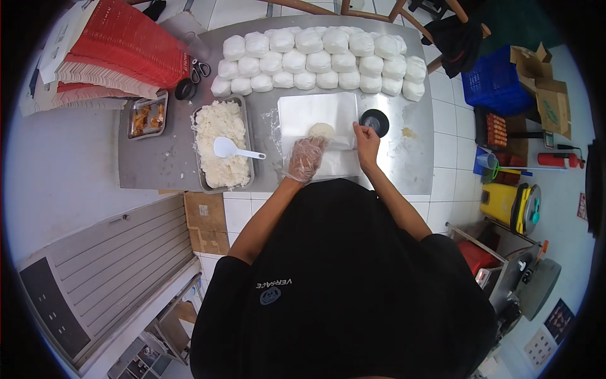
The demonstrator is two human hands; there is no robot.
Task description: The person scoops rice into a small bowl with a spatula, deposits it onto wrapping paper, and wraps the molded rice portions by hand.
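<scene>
A stack of white paper sheets lies on the metal table before me, with a small round mound of white rice on it. My left hand, in a clear plastic glove, rests over the paper with its fingertips at the mound's near edge. Its fingers look slightly bent and not closed; the palm side is hidden. At the right edge of the stack, my bare right hand pinches the paper between thumb and finger. Just beyond that hand sits a round black bowl.
Left of the paper, a metal tray holds rice and a white rice paddle. A smaller tray contains browned food pieces. White wrapped bundles line the table's back. Scissors lie beside red-printed paper stacks.
</scene>
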